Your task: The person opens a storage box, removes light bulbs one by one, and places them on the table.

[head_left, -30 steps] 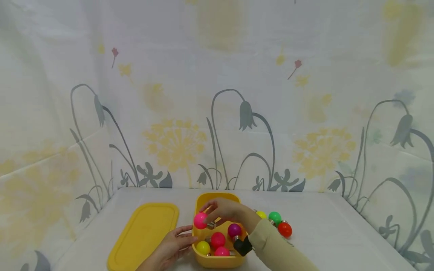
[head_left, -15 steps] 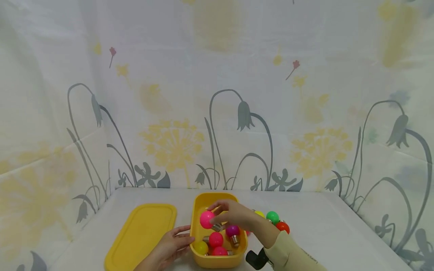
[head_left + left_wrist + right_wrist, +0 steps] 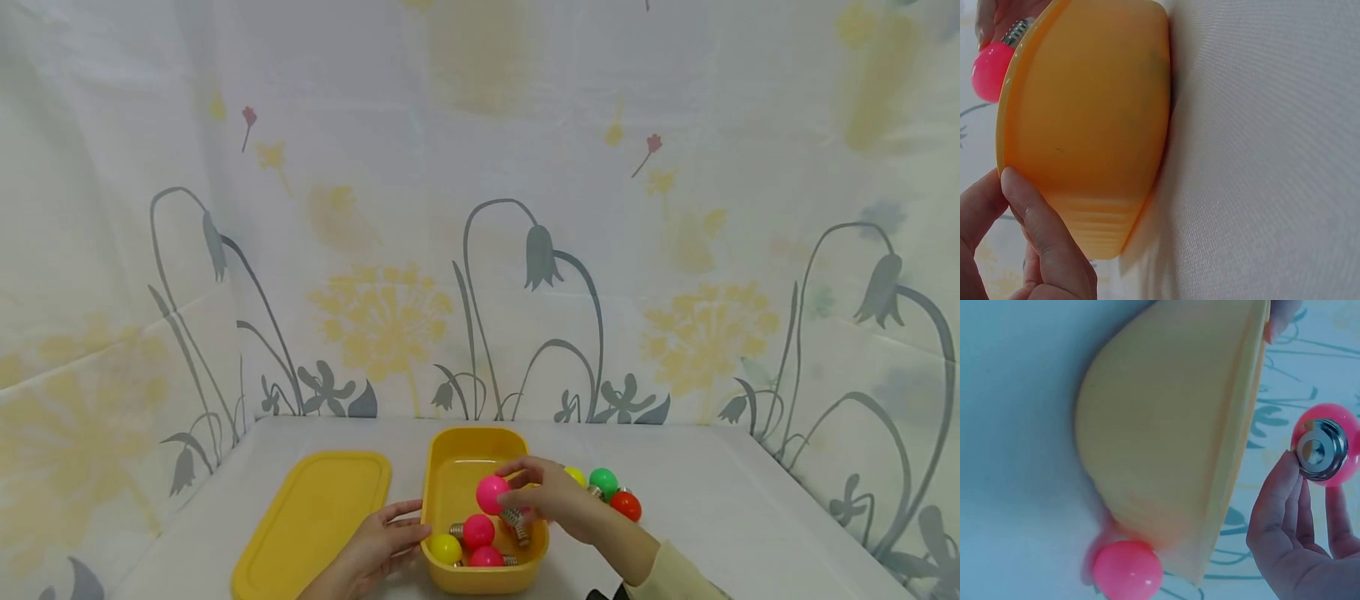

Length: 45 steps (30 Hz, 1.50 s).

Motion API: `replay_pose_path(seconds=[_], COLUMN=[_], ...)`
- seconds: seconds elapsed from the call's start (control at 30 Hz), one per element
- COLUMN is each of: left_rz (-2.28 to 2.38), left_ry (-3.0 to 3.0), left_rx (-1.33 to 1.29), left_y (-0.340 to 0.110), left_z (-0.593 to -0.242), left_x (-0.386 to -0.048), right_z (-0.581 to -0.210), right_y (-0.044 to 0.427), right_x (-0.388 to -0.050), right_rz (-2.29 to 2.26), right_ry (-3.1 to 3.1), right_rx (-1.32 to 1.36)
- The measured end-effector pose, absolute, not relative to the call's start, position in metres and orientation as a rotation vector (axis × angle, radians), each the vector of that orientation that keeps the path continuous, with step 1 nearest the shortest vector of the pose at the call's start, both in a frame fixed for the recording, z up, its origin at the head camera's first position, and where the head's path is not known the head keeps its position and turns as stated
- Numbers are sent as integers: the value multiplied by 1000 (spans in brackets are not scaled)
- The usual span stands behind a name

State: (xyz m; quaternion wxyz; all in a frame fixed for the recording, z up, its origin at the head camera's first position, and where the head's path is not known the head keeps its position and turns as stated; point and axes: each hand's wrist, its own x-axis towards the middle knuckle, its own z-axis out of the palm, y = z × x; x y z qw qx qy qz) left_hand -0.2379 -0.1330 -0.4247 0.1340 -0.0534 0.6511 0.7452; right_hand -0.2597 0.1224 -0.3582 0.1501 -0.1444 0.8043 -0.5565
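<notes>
A yellow box (image 3: 486,581) stands on the table, with several small bulbs in it, among them a pink bulb (image 3: 477,531) and a yellow bulb (image 3: 446,548). My left hand (image 3: 377,546) pinches the box's left rim; the left wrist view shows thumb and finger of that hand (image 3: 1038,240) on the rim. Above the box's right side, my right hand (image 3: 558,500) holds a pink bulb (image 3: 492,494) in its fingertips. In the right wrist view the right hand (image 3: 1304,544) grips this bulb (image 3: 1335,431) with its metal base towards the camera.
A yellow lid (image 3: 315,521) lies left of the box. Right of the box are a green bulb (image 3: 603,481), a red bulb (image 3: 626,505) and a yellow bulb (image 3: 576,476). The right wrist view shows a pink bulb (image 3: 1127,571) outside the box. A patterned cloth hangs behind.
My right hand has moved right across the box with the pink bulb, and now hides the purple bulb. The left hand keeps its grip on the rim.
</notes>
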Motion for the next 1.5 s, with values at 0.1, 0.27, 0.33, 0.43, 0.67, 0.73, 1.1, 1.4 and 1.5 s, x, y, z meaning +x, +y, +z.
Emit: replay_pose_path(seconds=[0.1,0.27,0.33,0.43,0.67,0.73,1.1,1.4,1.5], left_rz=[2167,2168,2168,2171,2165,2161,2170,2161,2167], left_ry=[1885,1887,1889,1892,1902,1900,1883,1901,1897], left_rx=[-158,-154,-148,-153,-176,-173,-153,-151,-138], left_y=[-133,-132,-132,-133,-135,-134,-132,-133,-133], left_z=[-426,-427,-428,-428,-427,-427,-429,-428,-428], left_x=[-238,-238,-238,-238,-240,-240,-239,-238,-239], right_z=[-361,-367,-369,-371,-380,-383,-397,-404,-406], right_y=[129,141,145,151,163,167,191,192,191], right_x=[-257,-250,-247,-244,-245,-245,-248,-258,-262], right_rz=[-1619,-1657,-1681,-1732,-1813,-1819,-1930,-1885,-1844], right_ry=[2298,2278,2274,2257,2258,2283,2312,2440,2512], right_rx=[-366,-266,-241,-247,-144,-86,-44,95,139])
